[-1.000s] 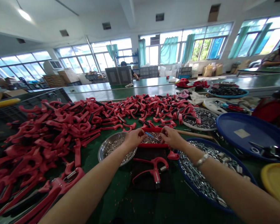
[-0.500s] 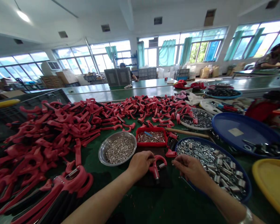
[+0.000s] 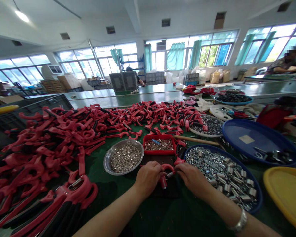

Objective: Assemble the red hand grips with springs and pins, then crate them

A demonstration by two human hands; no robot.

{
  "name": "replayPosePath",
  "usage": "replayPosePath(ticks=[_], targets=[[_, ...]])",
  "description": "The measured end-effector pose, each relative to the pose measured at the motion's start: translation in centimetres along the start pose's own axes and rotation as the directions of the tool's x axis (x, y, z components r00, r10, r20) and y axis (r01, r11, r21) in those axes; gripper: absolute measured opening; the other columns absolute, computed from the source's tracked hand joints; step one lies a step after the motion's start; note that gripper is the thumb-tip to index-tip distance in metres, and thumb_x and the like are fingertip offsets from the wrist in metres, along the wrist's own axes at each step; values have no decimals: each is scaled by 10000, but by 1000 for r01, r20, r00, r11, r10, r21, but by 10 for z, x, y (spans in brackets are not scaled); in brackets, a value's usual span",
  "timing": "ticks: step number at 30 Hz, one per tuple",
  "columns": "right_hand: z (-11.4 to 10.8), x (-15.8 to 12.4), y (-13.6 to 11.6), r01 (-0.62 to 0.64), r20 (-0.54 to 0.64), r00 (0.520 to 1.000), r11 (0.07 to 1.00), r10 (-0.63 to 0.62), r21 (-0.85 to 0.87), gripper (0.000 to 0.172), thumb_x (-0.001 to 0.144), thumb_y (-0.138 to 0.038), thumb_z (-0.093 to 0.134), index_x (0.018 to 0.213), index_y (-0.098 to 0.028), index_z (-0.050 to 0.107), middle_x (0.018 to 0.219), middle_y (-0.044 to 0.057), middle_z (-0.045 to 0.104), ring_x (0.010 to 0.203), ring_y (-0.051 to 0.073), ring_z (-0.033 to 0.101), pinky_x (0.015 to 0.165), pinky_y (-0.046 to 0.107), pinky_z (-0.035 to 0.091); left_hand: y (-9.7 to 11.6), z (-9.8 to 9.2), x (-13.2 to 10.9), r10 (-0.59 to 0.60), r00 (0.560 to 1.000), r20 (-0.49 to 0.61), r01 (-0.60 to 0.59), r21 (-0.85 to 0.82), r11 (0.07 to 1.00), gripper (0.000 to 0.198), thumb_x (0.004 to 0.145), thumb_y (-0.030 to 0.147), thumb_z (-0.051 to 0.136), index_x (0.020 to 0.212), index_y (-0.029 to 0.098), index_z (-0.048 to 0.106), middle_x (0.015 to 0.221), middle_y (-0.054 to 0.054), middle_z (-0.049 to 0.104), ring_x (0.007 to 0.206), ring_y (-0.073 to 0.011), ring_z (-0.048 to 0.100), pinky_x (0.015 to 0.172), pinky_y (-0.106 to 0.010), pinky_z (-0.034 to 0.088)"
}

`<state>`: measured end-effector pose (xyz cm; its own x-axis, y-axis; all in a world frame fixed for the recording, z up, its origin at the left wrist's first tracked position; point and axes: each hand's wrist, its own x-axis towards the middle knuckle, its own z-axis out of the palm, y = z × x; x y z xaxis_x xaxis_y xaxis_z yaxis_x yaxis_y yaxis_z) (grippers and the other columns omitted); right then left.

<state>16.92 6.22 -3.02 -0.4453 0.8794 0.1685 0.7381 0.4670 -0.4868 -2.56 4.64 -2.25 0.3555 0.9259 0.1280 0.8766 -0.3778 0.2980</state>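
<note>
Two hands [image 3: 148, 177] [image 3: 192, 177] on red plastic part [image 3: 169, 167]

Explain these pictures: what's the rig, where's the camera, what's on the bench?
There's no machine here: these are a person's two bare hands, filmed by a camera worn on their head, looking forward and down, so you see what they see. The left hand and right hand both hold a red curved handle, and the right fingers are beside a small metal sleeve on it. On the green bench lie a large heap of red handles, a steel bowl of small metal parts, a red tray of metal pieces and a blue tray of nuts and metal sleeves.
</note>
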Motion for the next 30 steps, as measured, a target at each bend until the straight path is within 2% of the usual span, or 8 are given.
replayPosePath(ticks=[3, 5, 7, 12, 18, 24, 27, 30], targets=[[2, 3, -1, 1, 43, 999, 997, 3, -71, 244, 820, -85, 382, 895, -165, 600, 886, 63, 628, 824, 167, 575, 744, 264, 417, -4, 1, -8, 43, 998, -37, -46, -80, 996, 452, 648, 559, 628, 950, 223, 610, 1085, -52, 600, 1001, -232, 511, 876, -366, 394], [3, 4, -5, 7, 72, 997, 994, 1, -109, 265, 803, -46, 377, 899, -159, 597, 892, 67, 625, 824, 163, 577, 742, 255, 417, -8, 2, -13, 65, 998, -24, -68, -113, 991, 739, 467, 678, 658, 1045, 227, 569, 1215, -77, 535, 1110, -295, 449, 987, -490, 277], [4, 5, -11, 11, 97, 995, 984, 7, -180, 300, 786, -10, 366, 918, -147, 597, 903, 82, 619, 829, 172, 580, 740, 260, 425, -11, 3, -17, 83, 996, 26, -79, -123, 989, 853, 417, 693, 665, 1119, 230, 519, 1294, -88, 470, 1192, -328, 377, 1026, -559, 156], [8, 4, -16, 88, 163, 986, 933, -32, -349, 368, 768, 12, 364, 1000, -138, 607, 912, 101, 613, 838, 211, 587, 735, 308, 459, -13, 3, -20, 108, 992, 58, -100, -127, 987, 783, 488, 586, 699, 1154, 233, 487, 1309, -83, 457, 1228, -306, 348, 1045, -516, 168], [20, -12, 2, 117, -52, 988, 935, -142, -336, 382, 820, -66, 363, 1083, -215, 596, 1004, 74, 615, 881, 171, 586, 771, 268, 476, -14, 9, -24, 92, 996, 11, -89, -176, 980, 840, 480, 625, 687, 1184, 214, 485, 1318, -98, 448, 1241, -315, 336, 1037, -486, 237], [31, -31, 0, 106, -9, 991, 837, -131, -537, 551, 731, -3, 405, 1247, -178, 487, 1008, 85, 617, 938, 243, 566, 790, 332, 494, -11, 14, -29, 62, 998, -10, -63, -151, 987, 823, 538, 599, 680, 1233, 217, 459, 1329, -72, 446, 1274, -279, 299, 1035, -425, 290], [31, -32, -3, 131, 27, 990, 833, -139, -538, 600, 723, 6, 402, 1290, -187, 433, 969, 77, 621, 912, 232, 574, 781, 324, 494, -7, 13, -29, 44, 999, -18, -46, -157, 987, 798, 552, 588, 675, 1231, 230, 460, 1320, -41, 460, 1261, -273, 321, 1031, -426, 296], [26, -28, -8, 124, 61, 992, 873, -108, -472, 516, 766, -37, 394, 1263, -157, 458, 939, 89, 628, 884, 228, 583, 764, 329, 493, -6, 12, -29, 31, 999, -10, -33, -178, 984, 804, 493, 565, 714, 1191, 239, 482, 1306, -27, 476, 1239, -283, 342, 1013, -431, 312]])
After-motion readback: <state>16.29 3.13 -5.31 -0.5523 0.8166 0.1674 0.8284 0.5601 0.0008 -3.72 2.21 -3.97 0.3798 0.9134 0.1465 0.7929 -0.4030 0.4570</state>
